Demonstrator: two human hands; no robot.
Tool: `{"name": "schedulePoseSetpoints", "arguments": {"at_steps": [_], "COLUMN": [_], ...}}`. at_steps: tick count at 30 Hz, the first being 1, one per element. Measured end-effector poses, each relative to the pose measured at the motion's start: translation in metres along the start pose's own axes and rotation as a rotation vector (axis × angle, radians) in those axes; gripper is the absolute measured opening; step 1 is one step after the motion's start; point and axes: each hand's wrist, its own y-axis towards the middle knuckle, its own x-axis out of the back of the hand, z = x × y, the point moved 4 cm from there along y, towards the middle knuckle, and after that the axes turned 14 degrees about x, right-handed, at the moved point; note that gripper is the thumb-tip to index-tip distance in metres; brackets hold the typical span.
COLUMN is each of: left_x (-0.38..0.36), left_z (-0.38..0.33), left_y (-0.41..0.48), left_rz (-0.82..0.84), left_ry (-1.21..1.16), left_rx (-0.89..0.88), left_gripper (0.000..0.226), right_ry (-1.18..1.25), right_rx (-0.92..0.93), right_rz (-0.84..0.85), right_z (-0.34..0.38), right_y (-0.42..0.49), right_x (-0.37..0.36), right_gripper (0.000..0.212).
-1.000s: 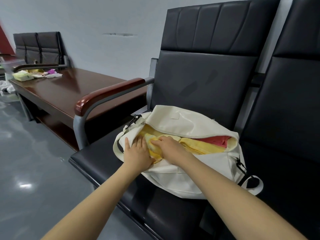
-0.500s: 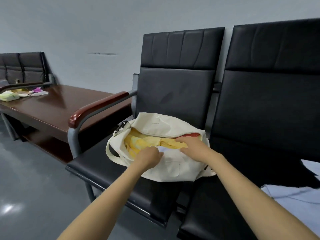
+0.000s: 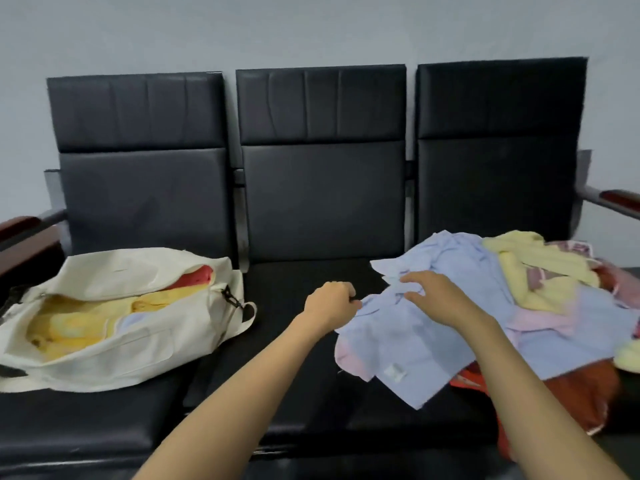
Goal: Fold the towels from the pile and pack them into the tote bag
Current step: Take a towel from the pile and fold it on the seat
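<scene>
Left hand (image 3: 329, 303) pinching an edge of the light blue towel (image 3: 415, 344), right hand (image 3: 438, 296) fingers released atop it, tote bag (image 3: 114, 355) on leftmost seat (image 3: 86, 427)

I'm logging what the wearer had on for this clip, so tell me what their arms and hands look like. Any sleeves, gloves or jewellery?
Both arms are bare from the bottom edge of the picture to the wrists: no sleeve, cuff, watch or bracelet. The left hand and right hand wear no gloves. The fingers are slightly blurred; no ring stands out.
</scene>
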Motion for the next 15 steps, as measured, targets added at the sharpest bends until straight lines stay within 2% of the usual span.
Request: {"name": "schedulePoseSetpoints", "arguments": {"at_steps": [4, 9, 12, 15], "left_x": [-0.044, -0.093, -0.106, -0.107], "left_z": [-0.055, -0.068, -0.059, -0.049], "left_y": [0.014, 0.031, 0.039, 0.046], "left_rz": [0.056, 0.086, 0.039, -0.024], "left_ry": [0.023, 0.027, -0.026, -0.135], "left_rx": [-0.107, -0.092, -0.064, -0.061], "left_gripper": [0.045, 0.049, 0.036, 0.008], "right_ry": [-0.053, -0.108, -0.144, -0.222], "right_rx": [-0.137, -0.204, -0.207, -0.218], "right_rz": [-0.031, 0.081, 0.038, -0.015], "right_z": [-0.060, -0.095, -0.095, -0.092], "right_y": [-0.021, -0.025, -0.020, -0.015], "right_x": [0.006, -0.016, -0.022, -0.023], "right_gripper": [0.039, 0.054, 0.035, 0.019]}}
